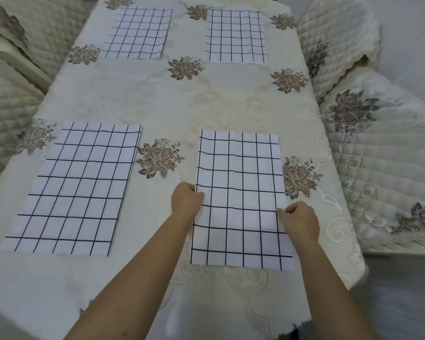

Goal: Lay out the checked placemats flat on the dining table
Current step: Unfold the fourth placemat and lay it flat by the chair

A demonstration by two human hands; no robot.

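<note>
Several white placemats with dark checks lie flat on the dining table (206, 99), which wears a cream floral cloth. The near-right placemat (239, 192) lies between my hands. My left hand (185, 200) pinches its left edge with curled fingers. My right hand (301, 220) pinches its right edge the same way. The near-left placemat (71, 190) lies flat by itself. Two more, the far-left placemat (138, 33) and the far-right placemat (236, 36), rest at the far end.
Chairs with quilted cream covers stand around the table: one at the right (390, 168), one at the far right (336, 35), others at the left (8, 99). The table's near edge runs below my forearms.
</note>
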